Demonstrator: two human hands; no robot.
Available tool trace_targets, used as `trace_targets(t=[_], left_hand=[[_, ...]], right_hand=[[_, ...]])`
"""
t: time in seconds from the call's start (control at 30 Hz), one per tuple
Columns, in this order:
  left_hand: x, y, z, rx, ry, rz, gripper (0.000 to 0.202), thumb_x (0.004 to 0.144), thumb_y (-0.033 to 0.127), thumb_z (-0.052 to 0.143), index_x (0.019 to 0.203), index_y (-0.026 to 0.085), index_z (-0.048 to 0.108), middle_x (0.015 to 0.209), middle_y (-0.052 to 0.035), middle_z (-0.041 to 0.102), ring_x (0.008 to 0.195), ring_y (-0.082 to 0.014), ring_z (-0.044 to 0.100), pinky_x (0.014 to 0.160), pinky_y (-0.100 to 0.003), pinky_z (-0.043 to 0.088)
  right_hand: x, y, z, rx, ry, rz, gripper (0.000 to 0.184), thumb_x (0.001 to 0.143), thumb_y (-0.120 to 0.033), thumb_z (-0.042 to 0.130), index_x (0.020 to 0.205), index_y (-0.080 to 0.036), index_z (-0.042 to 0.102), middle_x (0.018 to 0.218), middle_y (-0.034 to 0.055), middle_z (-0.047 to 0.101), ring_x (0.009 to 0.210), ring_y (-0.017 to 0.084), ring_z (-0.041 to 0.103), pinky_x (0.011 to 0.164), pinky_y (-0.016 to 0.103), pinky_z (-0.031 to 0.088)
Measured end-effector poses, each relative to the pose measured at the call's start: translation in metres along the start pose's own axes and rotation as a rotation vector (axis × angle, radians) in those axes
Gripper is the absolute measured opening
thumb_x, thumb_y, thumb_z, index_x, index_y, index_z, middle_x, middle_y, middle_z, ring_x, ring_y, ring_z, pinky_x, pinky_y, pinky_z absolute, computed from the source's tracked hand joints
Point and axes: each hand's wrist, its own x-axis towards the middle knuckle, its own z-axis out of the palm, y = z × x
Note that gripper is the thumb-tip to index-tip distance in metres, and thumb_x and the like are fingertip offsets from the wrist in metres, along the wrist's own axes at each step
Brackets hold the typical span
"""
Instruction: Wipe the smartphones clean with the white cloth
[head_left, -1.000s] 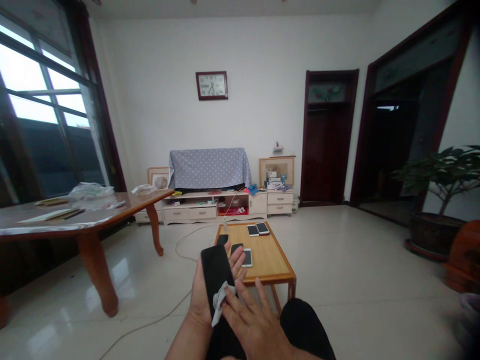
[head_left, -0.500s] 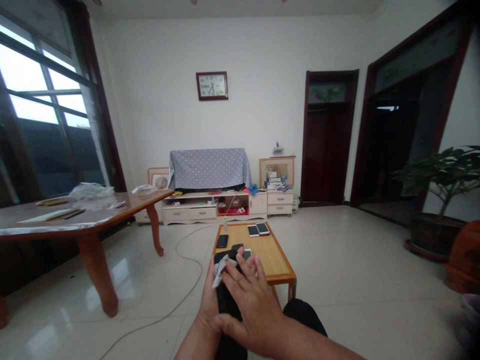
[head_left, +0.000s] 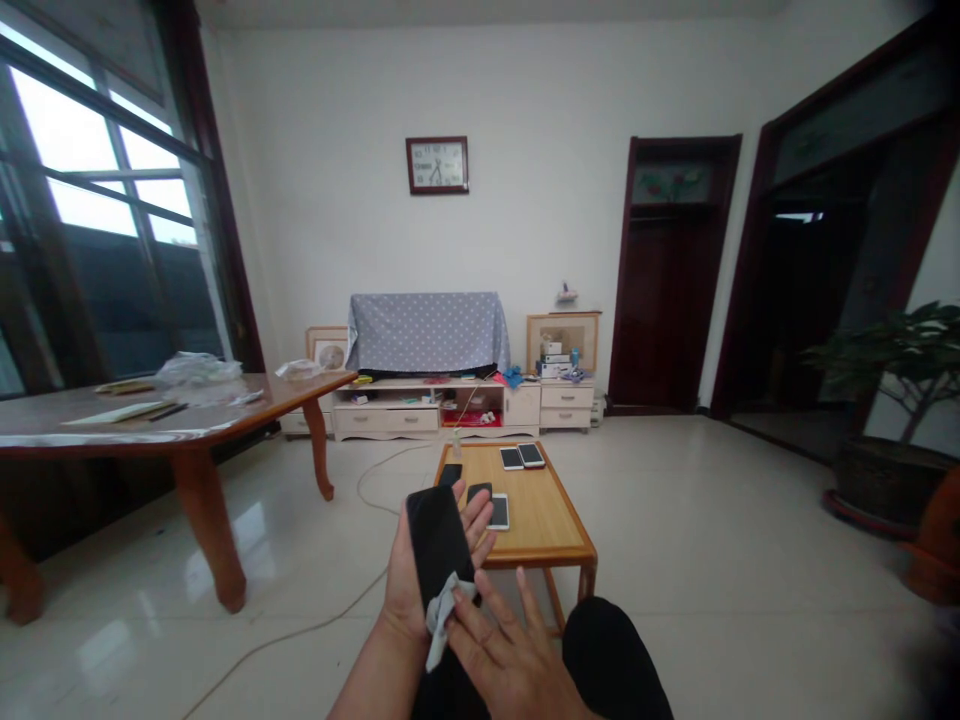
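Note:
A black smartphone (head_left: pixel 436 530) lies screen up across the palm of my left hand (head_left: pixel 405 585), its fingers stretched out beneath and past the right edge. My right hand (head_left: pixel 506 650) pinches a crumpled grey-white cloth (head_left: pixel 441 612) and presses it on the phone's lower end. Just beyond, on a low wooden table (head_left: pixel 540 515), are a white phone (head_left: pixel 499 512), a dark phone (head_left: pixel 480 491) and a black phone (head_left: pixel 451 473) partly hidden behind my left fingers. Two more phones, a white one (head_left: pixel 511 459) and a dark-screened one (head_left: pixel 532 455), sit side by side farther back.
A small clear bottle (head_left: pixel 456 446) stands at the low table's far left corner. To the left is a larger wooden table (head_left: pixel 262 405) with plastic bags on it. A cable (head_left: pixel 300 632) runs over the floor. My dark-clothed knee (head_left: pixel 611 655) is at right.
My right hand has slid the cloth down from the phone's upper end to its lower end, uncovering the screen. The view has shifted slightly.

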Motion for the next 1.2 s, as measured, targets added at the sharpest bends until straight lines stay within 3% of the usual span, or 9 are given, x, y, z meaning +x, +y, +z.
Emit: trace_targets(t=[0.1, 0.3, 0.4, 0.57, 0.7, 0.83, 1.03, 1.1, 1.2], left_hand=[[-0.002, 0.000, 0.000, -0.011, 0.019, 0.045, 0.076, 0.094, 0.070, 0.029, 0.156, 0.026, 0.029, 0.160, -0.0161, 0.036, 0.150, -0.0313, 0.028, 0.122, -0.054, 0.016], [0.004, -0.031, 0.005, -0.020, -0.069, -0.077, 0.080, 0.093, 0.072, 0.027, 0.153, 0.021, 0.038, 0.157, -0.0153, 0.042, 0.148, -0.0319, 0.032, 0.124, -0.052, 0.012], [0.006, -0.029, 0.002, -0.026, -0.102, -0.068, 0.082, 0.092, 0.074, 0.027, 0.154, 0.022, 0.037, 0.159, -0.0149, 0.039, 0.149, -0.0326, 0.029, 0.124, -0.054, 0.010], [0.000, -0.003, -0.004, -0.002, -0.010, -0.005, 0.078, 0.094, 0.071, 0.029, 0.157, 0.025, 0.026, 0.161, -0.0186, 0.034, 0.149, -0.0333, 0.028, 0.122, -0.057, 0.014], [0.000, -0.016, -0.002, -0.009, 0.016, -0.012, 0.078, 0.094, 0.070, 0.031, 0.156, 0.022, 0.031, 0.158, -0.0197, 0.039, 0.149, -0.0329, 0.031, 0.123, -0.054, 0.014], [0.004, -0.038, 0.000, -0.049, -0.086, -0.075, 0.082, 0.091, 0.074, 0.029, 0.153, 0.021, 0.039, 0.157, -0.0152, 0.042, 0.150, -0.0329, 0.028, 0.124, -0.053, 0.011], [0.000, -0.014, -0.005, -0.004, -0.013, -0.033, 0.075, 0.095, 0.069, 0.027, 0.155, 0.025, 0.033, 0.160, -0.0166, 0.035, 0.149, -0.0341, 0.030, 0.122, -0.058, 0.014], [-0.002, -0.010, -0.005, 0.004, 0.002, -0.009, 0.079, 0.093, 0.071, 0.029, 0.155, 0.023, 0.033, 0.160, -0.0183, 0.036, 0.148, -0.0339, 0.031, 0.123, -0.057, 0.014], [0.000, -0.021, -0.002, 0.001, -0.032, -0.029, 0.079, 0.093, 0.072, 0.028, 0.154, 0.022, 0.037, 0.158, -0.0167, 0.041, 0.149, -0.0324, 0.030, 0.124, -0.054, 0.011]], right_hand=[[-0.002, 0.008, -0.001, 0.022, -0.046, 0.050, 0.080, 0.092, -0.070, 0.051, 0.154, -0.020, 0.039, 0.153, 0.0095, 0.048, 0.147, 0.035, 0.032, 0.120, 0.064, 0.016], [0.044, 0.024, -0.026, 0.120, -0.094, 0.275, 0.075, 0.096, -0.060, 0.050, 0.157, -0.022, 0.031, 0.163, 0.0074, 0.029, 0.152, 0.037, 0.015, 0.118, 0.071, 0.009], [0.047, 0.017, -0.024, 0.126, -0.101, 0.216, 0.078, 0.095, -0.064, 0.048, 0.158, -0.021, 0.030, 0.163, 0.0063, 0.028, 0.153, 0.037, 0.013, 0.118, 0.070, 0.012], [0.014, 0.005, -0.005, 0.061, -0.056, -0.011, 0.081, 0.094, -0.066, 0.050, 0.156, -0.018, 0.033, 0.158, 0.0078, 0.038, 0.149, 0.036, 0.027, 0.121, 0.066, 0.009], [0.018, 0.014, -0.010, 0.079, -0.095, 0.130, 0.075, 0.096, -0.059, 0.051, 0.157, -0.018, 0.031, 0.161, 0.0083, 0.033, 0.150, 0.036, 0.024, 0.120, 0.067, 0.007], [0.042, 0.020, -0.021, 0.106, -0.053, 0.249, 0.071, 0.097, -0.054, 0.052, 0.156, -0.019, 0.033, 0.161, 0.0085, 0.032, 0.152, 0.036, 0.017, 0.120, 0.068, 0.009], [0.018, 0.005, 0.000, 0.042, 0.058, 0.011, 0.079, 0.092, -0.068, 0.052, 0.151, -0.016, 0.043, 0.154, 0.0090, 0.044, 0.149, 0.034, 0.028, 0.121, 0.057, -0.013], [0.013, 0.007, 0.001, 0.044, 0.050, 0.031, 0.076, 0.093, -0.064, 0.054, 0.151, -0.017, 0.043, 0.153, 0.0085, 0.047, 0.149, 0.033, 0.028, 0.121, 0.057, -0.013], [0.025, 0.018, -0.008, 0.091, -0.017, 0.196, 0.071, 0.096, -0.054, 0.055, 0.155, -0.019, 0.036, 0.159, 0.0081, 0.038, 0.151, 0.034, 0.022, 0.121, 0.064, -0.002]])
